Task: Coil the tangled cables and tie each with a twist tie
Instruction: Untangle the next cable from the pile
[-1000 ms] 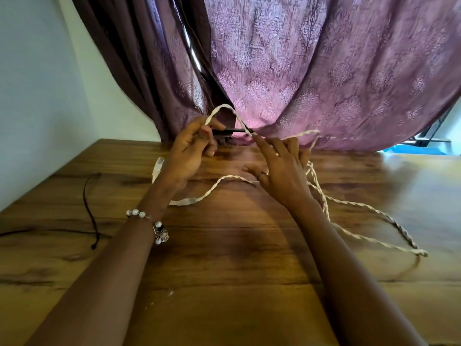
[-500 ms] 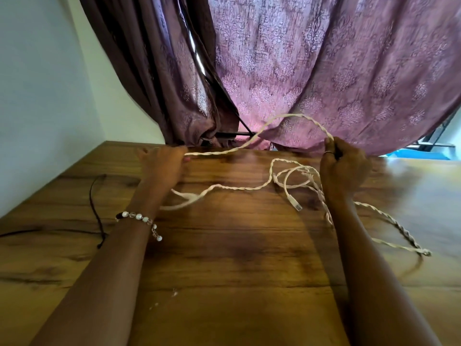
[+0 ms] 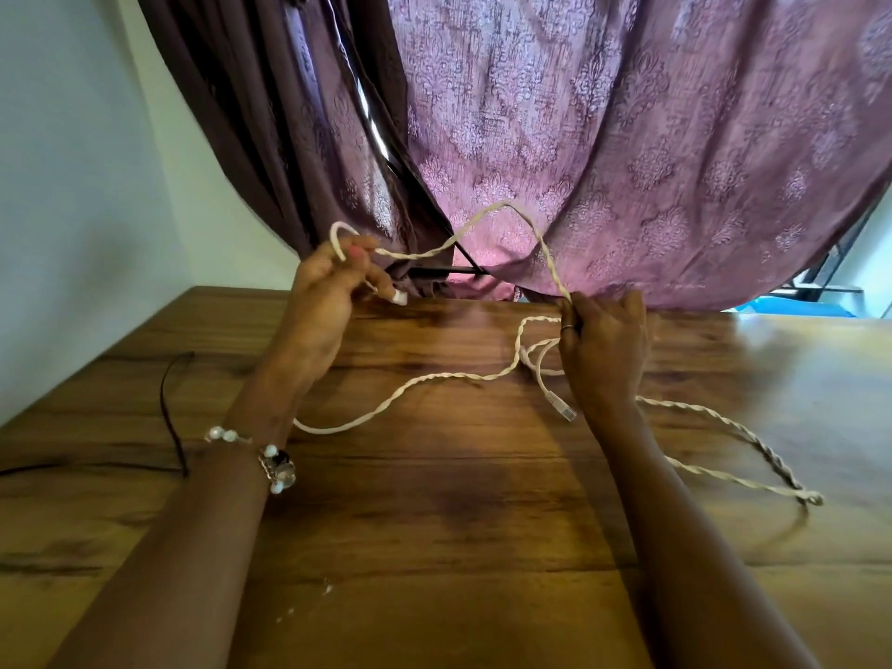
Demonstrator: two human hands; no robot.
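Note:
A long cream twisted cable (image 3: 434, 379) trails over the wooden table (image 3: 434, 523). My left hand (image 3: 323, 301) is raised above the table's far edge and grips one end of it, with a small loop above the fingers and a white plug (image 3: 399, 296) poking out below. My right hand (image 3: 603, 345) pinches the same cable farther along, so a slack arc (image 3: 507, 207) hangs in the air between the hands. Beside the right wrist dangles a second plug (image 3: 560, 405). More twisted cable runs right to a bend (image 3: 813, 498).
A thin black cable (image 3: 176, 412) lies on the table at the left, near the white wall. A purple patterned curtain (image 3: 579, 137) hangs along the table's far edge. A black bar (image 3: 444, 270) shows under the curtain. Small white specks (image 3: 309, 601) lie near the front.
My left hand has lifted off the table with the cable end and now shows a loop above its fingers. The right hand has come slightly lower and left, still pinching the cable.

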